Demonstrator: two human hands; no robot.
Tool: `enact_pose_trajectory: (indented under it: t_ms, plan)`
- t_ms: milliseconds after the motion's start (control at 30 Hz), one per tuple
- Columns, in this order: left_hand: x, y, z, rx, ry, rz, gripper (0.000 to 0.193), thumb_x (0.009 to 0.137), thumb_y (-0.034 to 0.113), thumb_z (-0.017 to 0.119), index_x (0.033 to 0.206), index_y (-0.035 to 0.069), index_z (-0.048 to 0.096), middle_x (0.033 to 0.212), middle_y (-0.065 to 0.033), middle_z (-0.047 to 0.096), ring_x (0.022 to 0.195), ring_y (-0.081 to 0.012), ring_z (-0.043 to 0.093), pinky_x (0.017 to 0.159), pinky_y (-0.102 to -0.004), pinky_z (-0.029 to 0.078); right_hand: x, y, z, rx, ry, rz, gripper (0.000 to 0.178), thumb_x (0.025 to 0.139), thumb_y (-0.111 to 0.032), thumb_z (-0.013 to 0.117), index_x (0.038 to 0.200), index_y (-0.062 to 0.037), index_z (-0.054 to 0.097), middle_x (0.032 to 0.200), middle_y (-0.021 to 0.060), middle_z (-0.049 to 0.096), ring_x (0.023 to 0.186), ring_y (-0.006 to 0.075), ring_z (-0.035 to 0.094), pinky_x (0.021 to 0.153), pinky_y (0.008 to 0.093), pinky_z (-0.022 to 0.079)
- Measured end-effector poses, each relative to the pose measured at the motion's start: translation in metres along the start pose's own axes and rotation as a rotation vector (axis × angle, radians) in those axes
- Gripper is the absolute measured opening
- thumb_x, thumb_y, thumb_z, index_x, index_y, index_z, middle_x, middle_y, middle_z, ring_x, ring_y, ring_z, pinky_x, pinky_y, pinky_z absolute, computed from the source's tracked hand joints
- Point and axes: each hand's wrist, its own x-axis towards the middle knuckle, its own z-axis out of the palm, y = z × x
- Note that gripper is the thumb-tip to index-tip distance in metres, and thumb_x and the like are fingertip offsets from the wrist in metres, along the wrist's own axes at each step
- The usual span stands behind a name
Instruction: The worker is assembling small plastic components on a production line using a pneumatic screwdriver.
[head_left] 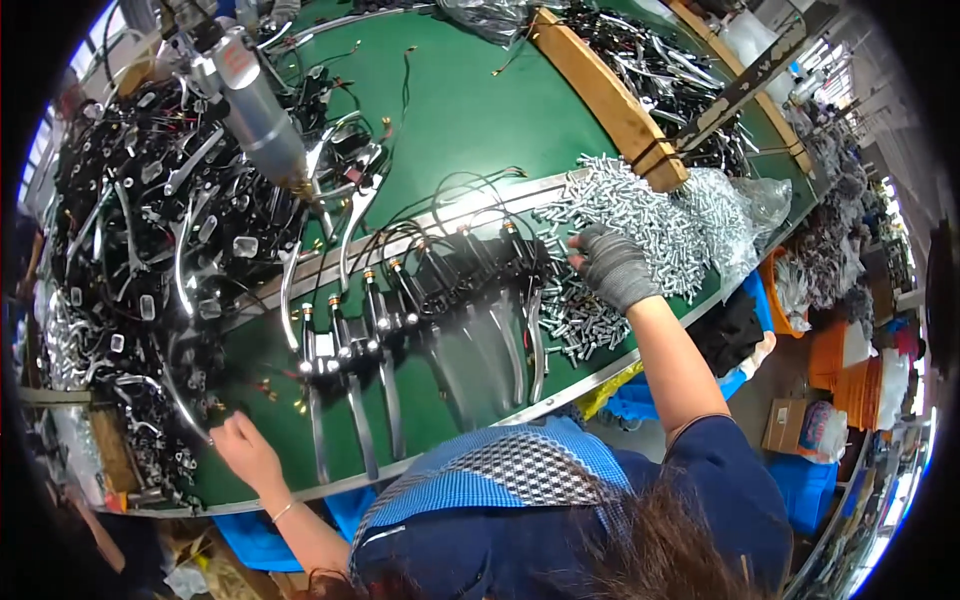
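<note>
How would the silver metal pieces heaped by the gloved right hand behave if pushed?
The silver metal pieces, loosely heaped, would likely slide and scatter. Their slim, rod-like shapes suggest some rolling. Their metallic shine suggests stiffness.

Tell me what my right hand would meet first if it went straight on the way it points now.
The right hand would likely meet the pile of small silver metal pieces first; its near-left part lies just past the fingers. Height is unclear, so it might pass above.
</note>
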Motion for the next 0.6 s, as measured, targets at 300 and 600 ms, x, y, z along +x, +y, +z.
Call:
enact_pose_trajectory:
  t_ms: [300,600]
  plan:
    - [-0.007,0.005,0.0,-0.006,0.042,0.015,0.024,0.086,0.022,0.052,0.079,-0.001,0.057,0.078,-0.017,0.048,0.071,-0.0321,0.048,0.065,-0.04,0.037,0.022,0.003,0.003,-0.024,-0.079,0.015,0.017,0.078,-0.015,0.056,0.093,-0.0083,0.06,0.092,0.0143,0.059,0.084,0.0307,0.058,0.076,0.0374,0.046]
    - [0.001,-0.013,-0.007,-0.222,-0.052,-0.338,0.032,0.086,0.027,0.054,0.08,-0.004,0.06,0.077,-0.0141,0.051,0.074,-0.025,0.05,0.07,-0.0352,0.039,0.031,0.029,0.033,0.378,0.117,-0.049,0.01,0.076,-0.007,0.059,0.086,-0.0051,0.058,0.083,0.0121,0.058,0.076,0.0221,0.057,0.069,0.0323,0.046]
